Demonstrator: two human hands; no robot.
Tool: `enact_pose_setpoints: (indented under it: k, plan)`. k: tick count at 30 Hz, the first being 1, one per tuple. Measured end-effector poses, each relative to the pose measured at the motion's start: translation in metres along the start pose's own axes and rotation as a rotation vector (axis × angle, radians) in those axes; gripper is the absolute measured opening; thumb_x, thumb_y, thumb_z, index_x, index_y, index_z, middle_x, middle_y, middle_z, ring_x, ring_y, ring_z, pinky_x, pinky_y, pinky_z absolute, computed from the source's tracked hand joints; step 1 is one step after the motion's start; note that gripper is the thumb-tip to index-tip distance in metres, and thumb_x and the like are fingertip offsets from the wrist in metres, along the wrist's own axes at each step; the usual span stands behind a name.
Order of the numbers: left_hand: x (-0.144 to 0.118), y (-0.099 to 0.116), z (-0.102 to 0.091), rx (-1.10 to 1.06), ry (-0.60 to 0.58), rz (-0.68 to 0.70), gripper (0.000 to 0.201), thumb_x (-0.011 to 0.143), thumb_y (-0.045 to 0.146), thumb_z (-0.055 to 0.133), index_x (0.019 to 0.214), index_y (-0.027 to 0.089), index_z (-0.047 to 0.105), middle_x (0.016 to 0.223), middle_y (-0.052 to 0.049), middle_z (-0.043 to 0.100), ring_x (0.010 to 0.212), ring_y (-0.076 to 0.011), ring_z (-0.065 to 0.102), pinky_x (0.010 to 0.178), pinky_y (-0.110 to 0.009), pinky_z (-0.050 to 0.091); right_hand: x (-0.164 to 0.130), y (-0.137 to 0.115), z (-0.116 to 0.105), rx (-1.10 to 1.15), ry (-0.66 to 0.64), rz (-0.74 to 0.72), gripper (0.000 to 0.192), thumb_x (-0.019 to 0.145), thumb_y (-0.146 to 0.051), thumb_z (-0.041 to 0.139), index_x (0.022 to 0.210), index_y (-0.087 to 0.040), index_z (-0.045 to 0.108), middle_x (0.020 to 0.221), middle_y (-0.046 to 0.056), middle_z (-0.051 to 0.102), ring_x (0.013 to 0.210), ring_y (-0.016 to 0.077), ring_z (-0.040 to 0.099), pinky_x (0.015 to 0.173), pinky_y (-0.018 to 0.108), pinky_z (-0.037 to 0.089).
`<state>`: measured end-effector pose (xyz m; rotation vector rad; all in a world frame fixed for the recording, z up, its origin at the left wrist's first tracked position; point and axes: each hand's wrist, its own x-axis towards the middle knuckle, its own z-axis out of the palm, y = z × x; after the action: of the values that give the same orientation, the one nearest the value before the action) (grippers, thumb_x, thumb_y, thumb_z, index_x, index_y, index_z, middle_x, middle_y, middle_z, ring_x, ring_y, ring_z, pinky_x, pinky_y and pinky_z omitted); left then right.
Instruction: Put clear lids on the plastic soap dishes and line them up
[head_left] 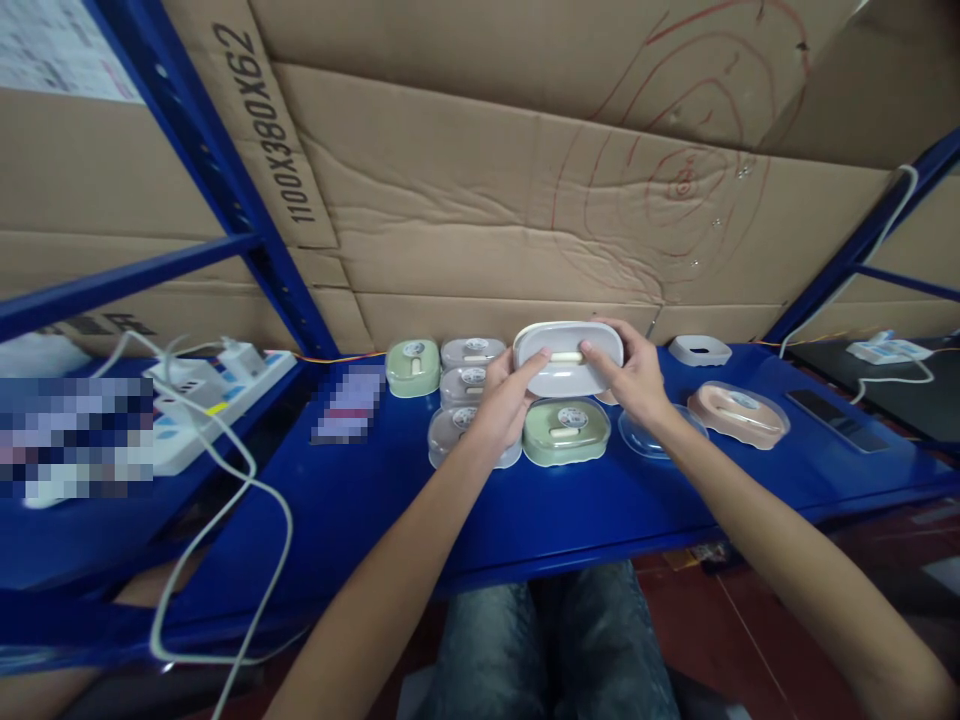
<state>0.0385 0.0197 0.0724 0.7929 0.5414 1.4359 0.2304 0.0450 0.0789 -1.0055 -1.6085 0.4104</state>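
Observation:
Both my hands hold a grey oval soap box [568,357] tilted toward me above the blue shelf [360,500]. My left hand [504,400] grips its left end, thumb on the face. My right hand [634,375] grips its right end. A small pale bar shows in the middle of the box's face. Directly below it sits a green lidded soap box [565,431]. Behind my left hand lie grey lidded boxes [472,352] in a column, and a green one [412,366] further left.
A clear lid [660,435] and a pink soap box [739,413] lie to the right, a white base [699,350] behind them. A white power strip [217,395] with cables sits at left, a phone [836,418] at right. Cardboard backs the shelf.

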Motion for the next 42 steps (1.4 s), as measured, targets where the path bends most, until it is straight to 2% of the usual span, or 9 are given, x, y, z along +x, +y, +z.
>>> enact_pose_setpoints:
  k: [6,10,15,19,22,26,30,33,42]
  plan:
    - [-0.002,0.002,0.002,0.022,0.024,-0.033,0.039,0.076,0.024,0.099,0.107,0.021,0.076,0.11,-0.01,0.082,0.121,-0.0331,0.078,0.107,-0.047,0.064,-0.002,-0.003,-0.002,0.017,-0.012,0.013,0.056,0.091,-0.073,0.078,0.118,-0.025,0.074,0.118,0.009,0.082,0.107,0.0291,0.076,0.095,0.044,0.064]
    - [-0.002,-0.001,0.0,0.032,0.038,0.057,0.046,0.08,0.026,0.098,0.121,0.029,0.078,0.122,-0.005,0.079,0.122,-0.0274,0.075,0.103,-0.037,0.063,-0.004,-0.011,-0.004,0.012,-0.036,-0.052,0.052,0.093,-0.068,0.078,0.122,-0.024,0.077,0.123,0.009,0.082,0.11,0.0294,0.076,0.097,0.044,0.062]
    - [-0.003,0.0,0.0,0.079,0.004,0.146,0.043,0.086,0.027,0.094,0.126,0.031,0.079,0.121,-0.004,0.077,0.118,-0.0234,0.074,0.097,-0.029,0.061,-0.007,-0.013,-0.004,-0.068,-0.046,-0.086,0.056,0.098,-0.071,0.072,0.129,-0.025,0.079,0.129,0.01,0.082,0.114,0.0303,0.076,0.1,0.046,0.06]
    - [-0.004,0.002,0.004,0.045,0.007,0.098,0.03,0.087,0.026,0.093,0.114,0.028,0.081,0.119,-0.005,0.078,0.116,-0.024,0.074,0.095,-0.031,0.061,-0.006,-0.012,-0.007,-0.097,-0.038,-0.076,0.062,0.097,-0.079,0.068,0.124,-0.025,0.082,0.124,0.01,0.083,0.111,0.0311,0.076,0.098,0.047,0.06]
    - [-0.002,-0.001,0.004,0.051,0.045,0.144,0.021,0.091,0.037,0.089,0.106,0.026,0.08,0.117,-0.007,0.079,0.117,-0.0255,0.074,0.096,-0.032,0.061,-0.005,-0.016,-0.008,-0.152,-0.094,-0.055,0.065,0.098,-0.081,0.064,0.121,-0.024,0.083,0.121,0.01,0.084,0.108,0.0317,0.078,0.098,0.047,0.06]
    - [0.007,-0.005,-0.002,-0.021,0.097,0.174,0.036,0.103,0.056,0.065,0.097,0.023,0.079,0.11,-0.009,0.081,0.123,-0.0281,0.074,0.099,-0.034,0.061,-0.003,-0.022,-0.007,-0.2,-0.156,-0.063,0.067,0.101,-0.082,0.058,0.116,-0.023,0.084,0.112,0.01,0.085,0.103,0.0313,0.078,0.094,0.045,0.061]
    - [0.013,-0.004,-0.006,-0.11,0.081,-0.003,0.018,0.097,0.035,0.069,0.1,0.021,0.081,0.107,-0.006,0.082,0.119,-0.0261,0.075,0.101,-0.036,0.06,-0.001,-0.019,-0.006,-0.14,-0.142,-0.086,0.066,0.1,-0.083,0.059,0.115,-0.023,0.082,0.117,0.009,0.084,0.107,0.0313,0.078,0.095,0.044,0.06]
    - [0.013,-0.002,-0.006,-0.146,0.052,-0.065,0.015,0.092,0.029,0.075,0.103,0.021,0.081,0.11,-0.005,0.082,0.118,-0.0249,0.075,0.104,-0.036,0.058,0.0,-0.014,-0.008,-0.123,-0.118,-0.072,0.063,0.1,-0.082,0.061,0.115,-0.024,0.081,0.119,0.009,0.084,0.109,0.0314,0.077,0.096,0.045,0.059]
    - [0.012,-0.006,-0.008,-0.085,0.034,0.051,0.017,0.095,0.038,0.074,0.1,0.022,0.081,0.114,-0.006,0.082,0.124,-0.0267,0.073,0.105,-0.037,0.058,0.005,-0.01,-0.012,-0.129,-0.138,-0.048,0.064,0.099,-0.083,0.062,0.109,-0.023,0.082,0.11,0.008,0.085,0.101,0.0303,0.077,0.088,0.042,0.057]
